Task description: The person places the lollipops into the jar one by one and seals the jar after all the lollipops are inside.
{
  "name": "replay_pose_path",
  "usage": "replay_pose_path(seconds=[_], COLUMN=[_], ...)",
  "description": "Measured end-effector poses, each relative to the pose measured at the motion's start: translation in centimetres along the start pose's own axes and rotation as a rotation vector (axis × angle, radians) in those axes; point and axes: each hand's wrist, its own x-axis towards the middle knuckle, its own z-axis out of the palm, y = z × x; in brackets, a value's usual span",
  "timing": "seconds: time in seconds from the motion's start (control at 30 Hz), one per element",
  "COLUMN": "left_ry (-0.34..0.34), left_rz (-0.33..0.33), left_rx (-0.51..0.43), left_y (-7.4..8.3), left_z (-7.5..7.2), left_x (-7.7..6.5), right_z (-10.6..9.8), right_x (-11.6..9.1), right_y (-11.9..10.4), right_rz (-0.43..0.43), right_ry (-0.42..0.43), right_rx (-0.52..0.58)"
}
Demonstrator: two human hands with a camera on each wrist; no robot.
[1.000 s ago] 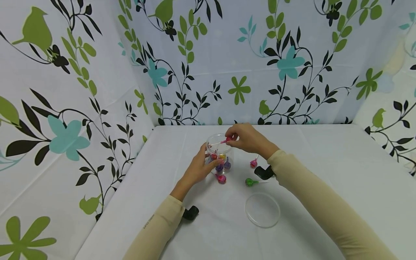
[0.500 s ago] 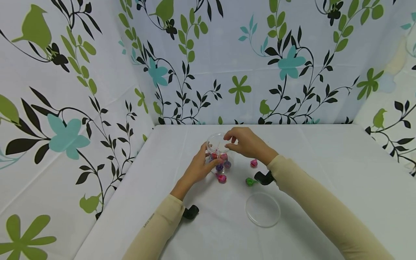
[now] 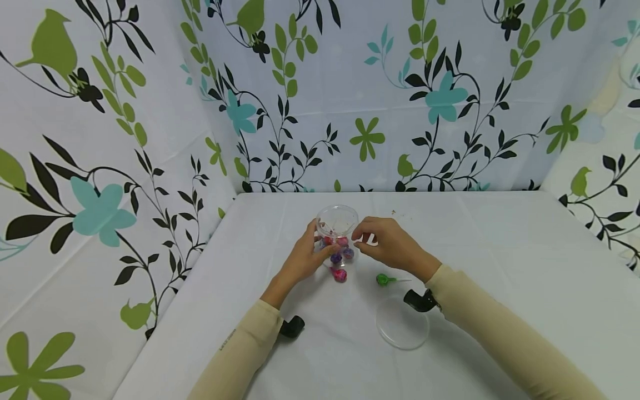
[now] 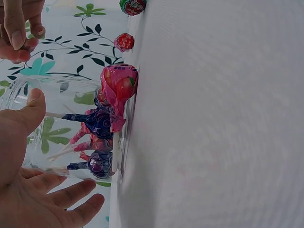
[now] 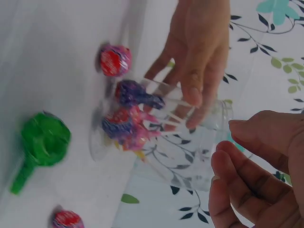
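Observation:
In the head view my left hand (image 3: 302, 255) grips a clear plastic jar (image 3: 337, 221) that stands upright on the table. Several wrapped lollipops lie inside, purple ones (image 4: 98, 122) and pink-red ones (image 5: 135, 129) among them. Just right of the jar is my right hand (image 3: 387, 241), fingers loosely bent, nothing between thumb and fingertips (image 5: 222, 151). A pink lollipop (image 3: 340, 275) lies in front of the jar. A green one (image 3: 383, 279) rests nearer me, below the right hand. Another pink-red lollipop (image 5: 67, 219) appears in the right wrist view; the right hand hides it in the head view.
A clear round lid (image 3: 400, 330) lies flat on the white tablecloth (image 3: 340, 344), partly under the right wrist's black camera (image 3: 420, 300). Behind the table hangs a patterned curtain (image 3: 320, 111); another (image 3: 165, 128) borders the left side.
My right hand has let go of a pink lollipop, which dropped into the jar, then moved down and right from the rim to beside the jar. The left hand keeps its grip.

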Motion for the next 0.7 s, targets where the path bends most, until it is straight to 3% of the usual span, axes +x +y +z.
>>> replay_pose_path(seconds=[0.27,0.7], left_ry=[0.010,0.005], left_rz=[0.028,0.033], left_rx=[0.008,0.011], left_y=[0.0,-0.2], left_z=[0.2,0.0], left_x=[0.0,0.0], right_z=[2.9,5.3], right_x=[-0.9,-0.5], right_y=[-0.4,0.2], right_rz=[0.005,0.053], right_ry=[-0.150,-0.250], right_rx=[0.022,0.017])
